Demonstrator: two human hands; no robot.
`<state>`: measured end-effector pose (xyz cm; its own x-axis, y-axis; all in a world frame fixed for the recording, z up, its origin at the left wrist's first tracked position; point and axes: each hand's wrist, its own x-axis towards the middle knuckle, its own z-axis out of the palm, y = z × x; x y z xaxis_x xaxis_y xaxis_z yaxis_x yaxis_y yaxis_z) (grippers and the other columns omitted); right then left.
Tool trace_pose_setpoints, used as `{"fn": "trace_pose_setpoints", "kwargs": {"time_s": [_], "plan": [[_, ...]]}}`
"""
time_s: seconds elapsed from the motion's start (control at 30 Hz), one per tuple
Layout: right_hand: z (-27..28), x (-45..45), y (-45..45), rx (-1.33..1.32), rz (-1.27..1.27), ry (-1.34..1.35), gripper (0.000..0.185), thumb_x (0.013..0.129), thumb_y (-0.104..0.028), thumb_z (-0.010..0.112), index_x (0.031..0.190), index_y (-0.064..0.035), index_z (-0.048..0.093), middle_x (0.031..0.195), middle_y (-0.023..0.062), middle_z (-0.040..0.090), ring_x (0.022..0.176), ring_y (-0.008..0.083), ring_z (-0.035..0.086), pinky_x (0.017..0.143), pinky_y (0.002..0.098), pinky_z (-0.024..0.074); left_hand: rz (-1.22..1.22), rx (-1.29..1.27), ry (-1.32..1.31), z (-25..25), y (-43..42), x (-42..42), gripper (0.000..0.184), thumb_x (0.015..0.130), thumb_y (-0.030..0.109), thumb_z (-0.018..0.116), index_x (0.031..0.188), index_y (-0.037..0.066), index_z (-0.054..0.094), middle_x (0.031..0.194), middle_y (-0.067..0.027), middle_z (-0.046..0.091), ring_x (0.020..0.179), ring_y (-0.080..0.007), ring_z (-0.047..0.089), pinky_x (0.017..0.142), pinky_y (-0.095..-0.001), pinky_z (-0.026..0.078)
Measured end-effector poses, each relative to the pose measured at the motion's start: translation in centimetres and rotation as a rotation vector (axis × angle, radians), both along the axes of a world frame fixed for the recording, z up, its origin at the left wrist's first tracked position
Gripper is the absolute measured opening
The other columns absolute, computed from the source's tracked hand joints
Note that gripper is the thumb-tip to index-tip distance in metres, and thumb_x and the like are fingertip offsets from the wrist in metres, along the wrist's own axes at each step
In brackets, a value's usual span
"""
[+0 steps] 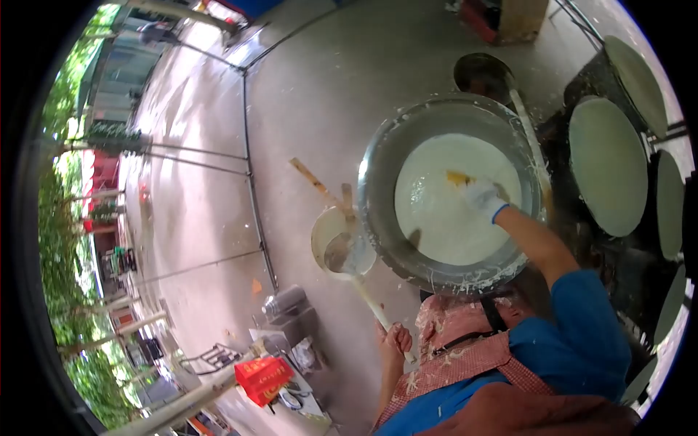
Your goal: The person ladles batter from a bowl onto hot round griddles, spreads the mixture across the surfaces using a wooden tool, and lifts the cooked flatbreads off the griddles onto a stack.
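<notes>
A big metal basin (374, 207) holds a white, batter-like liquid (436, 225). Above the liquid, my right hand (483, 200), in a white glove with a blue cuff, is closed on a short yellow tool (459, 177); its exact kind is unclear. My left hand (396, 339), bare, wraps round the pale handle of a long ladle (371, 301). The ladle's bowl is over or inside a white bucket (318, 240) left of the basin; I cannot tell which. A wooden stick (313, 176) leans out of that bucket.
Large round pale griddles (607, 167) stand to the right. A dark round pan or ladle (480, 73) with a long handle lies beyond the basin. A metal frame (251, 174) crosses the floor at left. A red bag (263, 379) sits at lower left.
</notes>
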<state>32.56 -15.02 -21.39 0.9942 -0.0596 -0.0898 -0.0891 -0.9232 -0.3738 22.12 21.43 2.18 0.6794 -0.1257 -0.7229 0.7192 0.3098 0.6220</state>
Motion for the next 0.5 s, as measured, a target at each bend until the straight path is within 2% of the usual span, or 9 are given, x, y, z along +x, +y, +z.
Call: {"fn": "trace_pose_setpoints", "kwargs": {"time_s": [0.07, 0.1, 0.13, 0.2, 0.23, 0.33, 0.43, 0.5], "plan": [[-5.1, -3.6, 0.5, 0.069, 0.079, -0.102, 0.023, 0.085, -0.026, 0.045, 0.085, -0.0088, 0.060, 0.076, 0.0157, 0.063, 0.063, 0.0300, 0.062, 0.063, 0.0432, 0.0494, 0.018, -0.024, 0.003, 0.8, 0.1, -0.8, 0.064, 0.085, 0.003, 0.050, 0.140, 0.020, 0.021, 0.055, 0.0003, 0.029, 0.038, -0.0093, 0.029, 0.034, -0.0228, 0.024], [-4.1, -2.6, 0.2, 0.002, 0.117, -0.086, 0.023, 0.086, -0.026, 0.044, 0.084, -0.0093, 0.059, 0.074, 0.0154, 0.062, 0.063, 0.0298, 0.062, 0.062, 0.0439, 0.0490, 0.009, -0.024, -0.014, 1.0, 0.7, -0.8, 0.064, 0.085, 0.004, 0.049, 0.140, 0.020, 0.021, 0.055, 0.0003, 0.029, 0.038, -0.0093, 0.029, 0.033, -0.0228, 0.025], [0.5, -2.2, -0.3, -0.077, 0.137, -0.017, 0.024, 0.086, -0.027, 0.045, 0.088, -0.0088, 0.060, 0.076, 0.0159, 0.063, 0.066, 0.0310, 0.062, 0.063, 0.0440, 0.0488, 0.002, -0.028, -0.028, 0.9, 1.2, -1.1, 0.064, 0.085, 0.004, 0.049, 0.140, 0.020, 0.021, 0.054, 0.0003, 0.029, 0.038, -0.0093, 0.029, 0.033, -0.0228, 0.025], [14.1, -0.3, -1.0, -0.263, 0.164, 0.119, 0.027, 0.086, -0.029, 0.046, 0.095, -0.0078, 0.060, 0.081, 0.0169, 0.064, 0.073, 0.0332, 0.063, 0.066, 0.0443, 0.0483, -0.010, -0.048, -0.037, 1.0, 2.6, -2.0, 0.064, 0.086, 0.004, 0.049, 0.140, 0.021, 0.021, 0.054, 0.0004, 0.029, 0.037, -0.0093, 0.029, 0.032, -0.0229, 0.025], [18.1, 1.1, -1.8, -0.330, 0.179, 0.117, 0.029, 0.086, -0.030, 0.047, 0.098, -0.0073, 0.061, 0.083, 0.0174, 0.064, 0.076, 0.0343, 0.063, 0.067, 0.0445, 0.0481, -0.018, -0.072, -0.048, 0.9, 3.4, -1.9, 0.064, 0.086, 0.004, 0.049, 0.140, 0.021, 0.021, 0.054, 0.0004, 0.029, 0.037, -0.0093, 0.029, 0.032, -0.0229, 0.025], [18.4, 2.3, -2.4, -0.257, 0.055, -0.332, 0.027, 0.085, -0.026, 0.052, 0.101, -0.0057, 0.060, 0.082, 0.0183, 0.064, 0.075, 0.0362, 0.062, 0.068, 0.0427, 0.0484, -0.051, -0.130, -0.068, 0.8, 5.8, -1.3, 0.063, 0.086, 0.003, 0.048, 0.140, 0.022, 0.020, 0.053, 0.0004, 0.029, 0.037, -0.0093, 0.029, 0.031, -0.0230, 0.026], [20.2, 1.6, 5.0, 0.212, -0.159, -0.470, 0.024, 0.083, -0.022, 0.059, 0.098, -0.0031, 0.057, 0.081, 0.0181, 0.063, 0.075, 0.0357, 0.062, 0.067, 0.0419, 0.0483, -0.049, -0.155, -0.095, 1.3, 8.7, -1.4, 0.064, 0.086, 0.003, 0.047, 0.140, 0.023, 0.020, 0.053, 0.0005, 0.029, 0.036, -0.0091, 0.029, 0.031, -0.0231, 0.026], [20.5, 2.0, 11.4, 0.271, -0.149, -0.372, 0.025, 0.083, -0.021, 0.060, 0.100, -0.0033, 0.056, 0.082, 0.0185, 0.063, 0.075, 0.0356, 0.061, 0.067, 0.0420, 0.0482, -0.016, -0.128, -0.106, 2.0, 11.4, -2.2, 0.063, 0.086, 0.003, 0.046, 0.140, 0.023, 0.019, 0.053, 0.0005, 0.029, 0.036, -0.0090, 0.029, 0.031, -0.0230, 0.026]]}}
